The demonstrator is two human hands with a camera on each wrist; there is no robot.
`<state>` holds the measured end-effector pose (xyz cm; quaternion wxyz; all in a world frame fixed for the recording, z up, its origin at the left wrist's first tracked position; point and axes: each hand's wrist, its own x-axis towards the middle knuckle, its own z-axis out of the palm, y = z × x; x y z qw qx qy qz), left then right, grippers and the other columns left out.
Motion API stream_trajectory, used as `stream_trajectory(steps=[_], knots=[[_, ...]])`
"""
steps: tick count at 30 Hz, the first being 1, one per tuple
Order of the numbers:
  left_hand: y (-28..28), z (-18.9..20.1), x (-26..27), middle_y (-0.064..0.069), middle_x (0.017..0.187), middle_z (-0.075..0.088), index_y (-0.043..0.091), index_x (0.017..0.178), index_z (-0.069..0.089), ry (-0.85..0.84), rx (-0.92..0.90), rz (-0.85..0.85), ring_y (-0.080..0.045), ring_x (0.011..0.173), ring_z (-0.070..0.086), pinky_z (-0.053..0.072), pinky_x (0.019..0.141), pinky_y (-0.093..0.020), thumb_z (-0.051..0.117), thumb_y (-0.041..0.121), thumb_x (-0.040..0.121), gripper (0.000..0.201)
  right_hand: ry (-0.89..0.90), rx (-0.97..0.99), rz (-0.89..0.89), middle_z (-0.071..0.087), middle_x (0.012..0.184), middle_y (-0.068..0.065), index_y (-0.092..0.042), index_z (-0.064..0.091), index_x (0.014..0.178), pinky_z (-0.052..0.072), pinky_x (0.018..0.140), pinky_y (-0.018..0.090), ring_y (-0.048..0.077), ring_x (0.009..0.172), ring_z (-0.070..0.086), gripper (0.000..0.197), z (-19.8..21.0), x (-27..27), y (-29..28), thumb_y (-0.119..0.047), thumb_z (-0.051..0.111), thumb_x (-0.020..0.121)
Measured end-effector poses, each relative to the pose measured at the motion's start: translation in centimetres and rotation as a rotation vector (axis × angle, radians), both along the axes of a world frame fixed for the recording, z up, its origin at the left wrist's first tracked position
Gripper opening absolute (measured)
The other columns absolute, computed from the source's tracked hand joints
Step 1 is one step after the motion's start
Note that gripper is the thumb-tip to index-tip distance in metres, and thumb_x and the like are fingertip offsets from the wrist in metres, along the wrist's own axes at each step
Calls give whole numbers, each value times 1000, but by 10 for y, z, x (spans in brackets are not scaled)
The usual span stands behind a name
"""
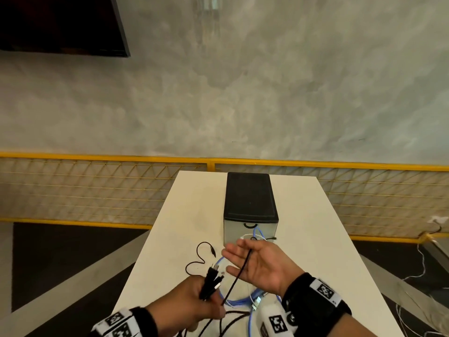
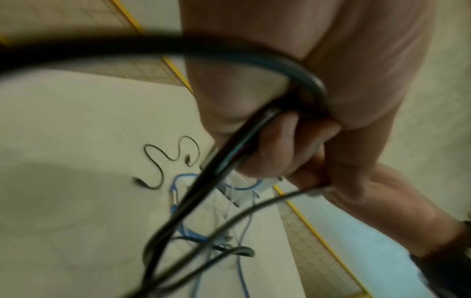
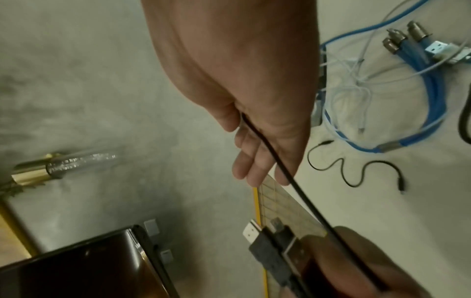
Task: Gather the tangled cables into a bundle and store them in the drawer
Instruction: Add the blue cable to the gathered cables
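Note:
My left hand [image 1: 194, 300] grips a bunch of black cables [image 1: 209, 284] above the table's near edge, their plugs [image 3: 270, 248] sticking up past the fingers [image 2: 275, 145]. Just to its right my right hand [image 1: 245, 262] is held palm up with straight fingers. A thin black cable [image 1: 237, 276] lies across that palm and runs down to the left hand. On the table under the hands lie a blue cable [image 3: 423, 84], a thin white cable [image 3: 356, 88] and a short black lead [image 1: 198, 260]. The black-topped drawer unit [image 1: 250, 195] stands behind them, its drawer front [image 1: 250, 231] closed.
The white table [image 1: 315, 239] is narrow, with floor dropping away on both sides. A yellow mesh fence [image 1: 97, 190] runs behind it along a grey wall. A dark screen [image 1: 60, 25] hangs top left. Loose white wires [image 1: 422, 263] lie on the floor at the right.

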<state>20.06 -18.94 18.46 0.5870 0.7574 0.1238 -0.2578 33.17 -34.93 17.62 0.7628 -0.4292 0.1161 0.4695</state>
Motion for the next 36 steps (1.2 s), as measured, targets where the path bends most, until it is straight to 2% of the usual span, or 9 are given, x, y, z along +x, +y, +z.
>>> stream_trajectory(steps=[2, 4, 6, 8, 11, 21, 27, 31, 36], knots=[[16, -6, -9, -1, 72, 65, 23, 70, 71, -17, 125, -110, -19, 61, 62, 48, 58, -27, 79, 27, 73, 10, 24, -8, -17, 75, 97, 18, -9, 59, 86, 49, 88, 48, 30, 88, 74, 29, -7, -2, 5, -19, 37, 102], [32, -25, -16, 12, 99, 69, 39, 72, 67, -109, 398, -106, -7, 104, 62, 50, 95, -25, 75, 51, 67, 16, 43, -27, -104, 75, 91, 18, -10, 58, 86, 52, 81, 47, 31, 82, 75, 29, -13, 2, 7, -18, 36, 103], [39, -25, -21, 10, 107, 62, 42, 75, 62, -194, 524, -10, 8, 99, 52, 39, 104, -15, 68, 53, 69, 14, 27, -49, -150, 76, 93, 18, -11, 57, 92, 55, 77, 44, 31, 84, 75, 28, -16, 9, 3, -20, 34, 104], [21, -7, -17, 7, 83, 64, 34, 75, 68, -175, 240, -26, 6, 72, 53, 48, 82, -24, 68, 31, 83, 9, -17, -71, -124, 75, 101, 19, -12, 56, 99, 56, 77, 43, 30, 90, 74, 25, -16, 10, -1, -22, 34, 105], [14, 2, 4, -4, 63, 51, 13, 80, 65, -145, -33, 225, -9, 44, 33, 26, 44, -23, 68, 21, 88, 12, -88, -103, -42, 72, 112, 16, -16, 54, 100, 51, 81, 42, 28, 99, 71, 23, -14, -2, 2, -24, 33, 105], [-43, -4, 36, 7, 57, 57, 7, 81, 61, -281, -99, 373, 3, 37, 47, 34, 38, -11, 68, -3, 81, 12, -67, -84, 8, 68, 97, 11, -15, 72, 100, 37, 65, 33, 23, 70, 55, 38, -13, -29, 11, -32, 38, 98], [-26, -14, 18, 13, 50, 55, 19, 68, 62, -126, 19, 11, -4, 47, 50, 39, 49, -19, 75, 10, 74, 17, -53, -79, -120, 74, 110, 13, -20, 55, 89, 45, 78, 40, 24, 104, 66, 24, 0, -8, 3, -26, 35, 103], [-7, -22, -1, 11, 62, 59, 25, 62, 64, -90, 28, -126, -2, 66, 58, 42, 65, -14, 77, 18, 74, 19, -87, -93, -184, 75, 99, 14, -17, 54, 100, 49, 81, 46, 29, 97, 70, 20, 16, 11, -6, -25, 36, 103], [10, -24, -16, -2, 61, 49, 16, 76, 66, -53, -210, 166, -10, 46, 38, 30, 44, -22, 73, 18, 79, 8, -287, -237, 9, 70, 96, 11, -15, 63, 102, 50, 75, 40, 26, 88, 66, 27, 18, 2, -25, -32, 41, 102]])
